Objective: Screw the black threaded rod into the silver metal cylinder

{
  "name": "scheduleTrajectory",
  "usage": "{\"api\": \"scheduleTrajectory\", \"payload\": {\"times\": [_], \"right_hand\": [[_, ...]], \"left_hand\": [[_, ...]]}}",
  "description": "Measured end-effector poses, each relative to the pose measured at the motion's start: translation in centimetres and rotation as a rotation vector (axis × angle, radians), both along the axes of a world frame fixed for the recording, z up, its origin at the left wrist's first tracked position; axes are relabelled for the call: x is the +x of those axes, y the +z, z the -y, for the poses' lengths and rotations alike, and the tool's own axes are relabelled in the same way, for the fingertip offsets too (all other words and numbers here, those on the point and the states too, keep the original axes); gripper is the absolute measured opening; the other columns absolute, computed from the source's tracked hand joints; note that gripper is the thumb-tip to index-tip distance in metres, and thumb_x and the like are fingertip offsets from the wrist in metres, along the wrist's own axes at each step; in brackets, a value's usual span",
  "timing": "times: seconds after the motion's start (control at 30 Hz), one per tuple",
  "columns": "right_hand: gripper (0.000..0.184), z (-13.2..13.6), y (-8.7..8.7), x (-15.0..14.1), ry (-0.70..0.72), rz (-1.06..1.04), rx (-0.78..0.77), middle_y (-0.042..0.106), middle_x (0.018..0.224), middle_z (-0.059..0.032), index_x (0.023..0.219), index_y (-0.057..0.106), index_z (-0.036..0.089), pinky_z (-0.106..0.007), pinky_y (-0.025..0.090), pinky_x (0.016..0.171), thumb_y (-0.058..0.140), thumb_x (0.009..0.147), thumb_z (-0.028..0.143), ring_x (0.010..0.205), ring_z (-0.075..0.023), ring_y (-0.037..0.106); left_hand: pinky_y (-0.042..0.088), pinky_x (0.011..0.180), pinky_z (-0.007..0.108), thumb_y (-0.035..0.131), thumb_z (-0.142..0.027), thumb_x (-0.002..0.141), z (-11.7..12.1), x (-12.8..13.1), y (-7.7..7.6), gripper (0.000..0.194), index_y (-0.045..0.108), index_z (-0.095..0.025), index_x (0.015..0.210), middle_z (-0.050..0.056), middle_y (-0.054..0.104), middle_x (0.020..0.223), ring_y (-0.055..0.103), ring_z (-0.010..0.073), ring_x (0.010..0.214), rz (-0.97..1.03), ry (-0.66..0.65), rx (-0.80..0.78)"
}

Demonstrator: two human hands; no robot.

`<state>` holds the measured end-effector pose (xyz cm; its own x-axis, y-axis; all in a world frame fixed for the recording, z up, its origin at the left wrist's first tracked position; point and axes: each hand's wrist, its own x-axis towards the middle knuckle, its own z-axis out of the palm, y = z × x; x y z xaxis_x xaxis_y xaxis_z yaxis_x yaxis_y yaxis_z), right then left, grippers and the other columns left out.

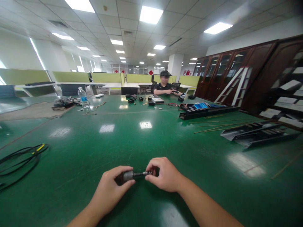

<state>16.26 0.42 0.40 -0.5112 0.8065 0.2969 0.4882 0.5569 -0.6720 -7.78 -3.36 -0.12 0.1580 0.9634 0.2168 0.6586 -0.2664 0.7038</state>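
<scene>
being grasped by the bare left hand [111, 186] and bare right hand [164, 175], the silver-and-black cylindrical metal part [134, 175] seems stiff, weighty and slippery, best held at its thick barrel.

1. The left hand [109, 189] is curled closed, low over the bench [71, 164], knuckles toward the right hand.
2. The right hand [165, 175] pinches inward, its fingertips [148, 177] just beside the left hand.
3. The bare left forearm [81, 217] and right forearm [205, 205] angle in from the bottom corners.
</scene>
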Motion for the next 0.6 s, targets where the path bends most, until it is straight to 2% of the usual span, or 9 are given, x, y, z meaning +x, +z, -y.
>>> {"api": "scheduleTrajectory", "payload": {"times": [0.13,0.23,0.4,0.5,0.6], "right_hand": [[0.008,-0.3,-0.1,0.4,-0.019,-0.026,0.001,0.066,0.070,0.0002,0.078,0.069,0.018,-0.023,0.045,0.062,0.072,0.072,0.022,0.063,-0.0129,0.060],[0.008,-0.8,-0.3,0.8,-0.048,-0.065,-0.021,0.067,0.070,-0.0009,0.078,0.069,0.017,-0.024,0.046,0.062,0.072,0.073,0.022,0.062,-0.0135,0.061],[0.009,-1.8,-1.2,1.5,-0.105,-0.126,-0.092,0.068,0.069,-0.0020,0.078,0.071,0.016,-0.023,0.047,0.059,0.071,0.073,0.023,0.061,-0.0135,0.061],[0.010,-1.9,-1.6,1.9,-0.127,-0.132,-0.126,0.068,0.068,-0.0018,0.078,0.071,0.015,-0.022,0.046,0.057,0.071,0.073,0.024,0.060,-0.0131,0.060],[0.012,-1.8,-1.7,2.0,-0.134,-0.142,-0.127,0.068,0.068,-0.0021,0.079,0.072,0.015,-0.022,0.045,0.056,0.071,0.072,0.025,0.060,-0.0126,0.059]], "left_hand": [[0.050,0.095,0.036,0.072,-0.036,0.078,0.0,-0.3,0.3,0.027,0.070,-0.029,0.104,0.000,0.072,0.106,0.066,0.0229,0.102,-0.002,0.010,-0.003],[0.051,0.093,0.035,0.069,-0.040,0.081,-0.2,-0.4,0.4,0.028,0.067,-0.025,0.104,0.002,0.071,0.105,0.067,0.0226,0.100,0.071,0.026,-0.023],[0.052,0.097,0.036,0.065,-0.048,0.084,-0.7,-0.6,0.7,0.050,0.054,-0.020,0.124,0.007,0.070,0.114,0.068,0.0230,0.105,0.322,0.051,-0.095],[0.053,0.096,0.038,0.067,-0.055,0.080,0.2,-2.7,1.8,0.059,0.056,-0.018,0.125,0.009,0.071,0.112,0.069,0.0260,0.102,0.285,0.140,-0.104],[0.059,0.082,0.035,0.073,-0.060,0.072,2.6,-6.7,3.2,0.058,0.066,-0.020,0.113,0.006,0.075,0.098,0.072,0.0276,0.092,0.084,0.301,-0.031]]}}
